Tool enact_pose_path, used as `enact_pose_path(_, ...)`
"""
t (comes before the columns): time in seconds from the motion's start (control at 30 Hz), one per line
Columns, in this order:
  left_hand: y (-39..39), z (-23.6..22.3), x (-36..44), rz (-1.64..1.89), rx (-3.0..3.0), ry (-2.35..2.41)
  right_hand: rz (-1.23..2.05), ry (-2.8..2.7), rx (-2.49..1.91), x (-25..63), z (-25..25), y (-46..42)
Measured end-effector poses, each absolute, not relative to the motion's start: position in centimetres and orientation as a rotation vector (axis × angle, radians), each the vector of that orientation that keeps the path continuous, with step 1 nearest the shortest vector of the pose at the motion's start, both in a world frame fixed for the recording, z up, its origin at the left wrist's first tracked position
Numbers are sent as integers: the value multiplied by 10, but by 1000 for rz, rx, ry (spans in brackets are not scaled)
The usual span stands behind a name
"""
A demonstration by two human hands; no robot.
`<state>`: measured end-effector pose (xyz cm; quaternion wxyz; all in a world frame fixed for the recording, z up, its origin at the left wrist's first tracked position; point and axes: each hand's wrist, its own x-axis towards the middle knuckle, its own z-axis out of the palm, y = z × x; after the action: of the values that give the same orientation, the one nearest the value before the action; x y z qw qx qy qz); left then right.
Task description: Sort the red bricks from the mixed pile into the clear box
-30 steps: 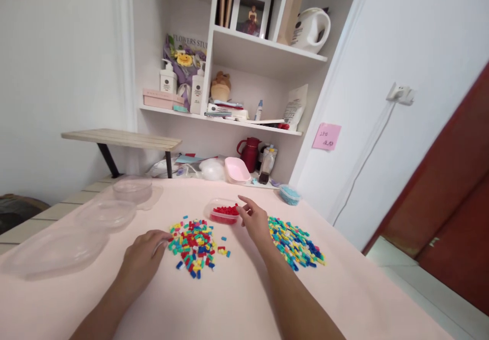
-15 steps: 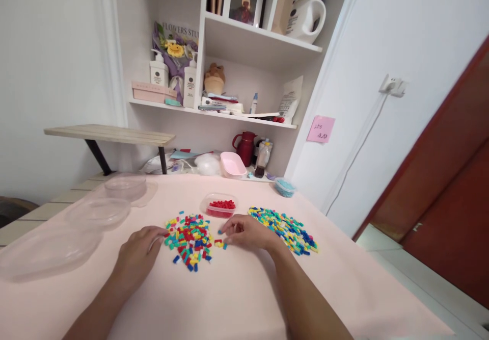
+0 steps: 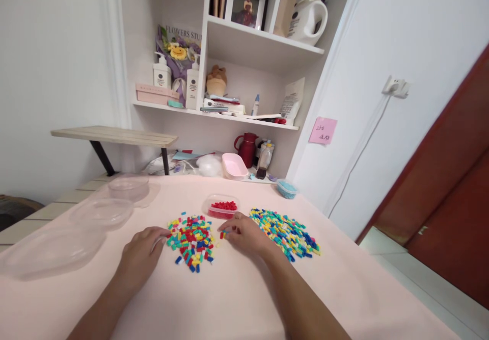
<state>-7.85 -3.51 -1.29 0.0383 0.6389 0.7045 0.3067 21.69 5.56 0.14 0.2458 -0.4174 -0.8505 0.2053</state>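
My left hand (image 3: 143, 251) rests on the pink tabletop at the left edge of a mixed pile of small toy bricks (image 3: 193, 240). Its fingers are loosely bent, thumb apart from them, with the fingertips against a red brick at the pile's rim. On the pile's other side, my right hand (image 3: 244, 234) is low over the table, fingers curved and apart from the thumb. A few loose bricks, one of them red (image 3: 222, 235), lie by its fingertips, partly hidden. Just beyond stands a clear plastic tub (image 3: 208, 205) holding red bricks (image 3: 224, 206).
A second brick pile (image 3: 286, 233) spreads right of my right hand. Clear containers (image 3: 101, 212) line the table's left side. At the back right sits a tub of light-blue pieces (image 3: 286, 189). A pink basket (image 3: 234, 165) and a red jug (image 3: 247, 149) stand behind the table.
My right hand's fingers have come down over the few loose bricks beside the pile, covering some of them. My left hand stays about where it was. The view has shifted slightly.
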Motion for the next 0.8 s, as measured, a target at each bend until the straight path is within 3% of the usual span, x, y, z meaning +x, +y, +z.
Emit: enact_pose_path(0.8, -39, -9, -76, 888, 1948, 2163, 627, -2318, -1071, 212, 6, 48)
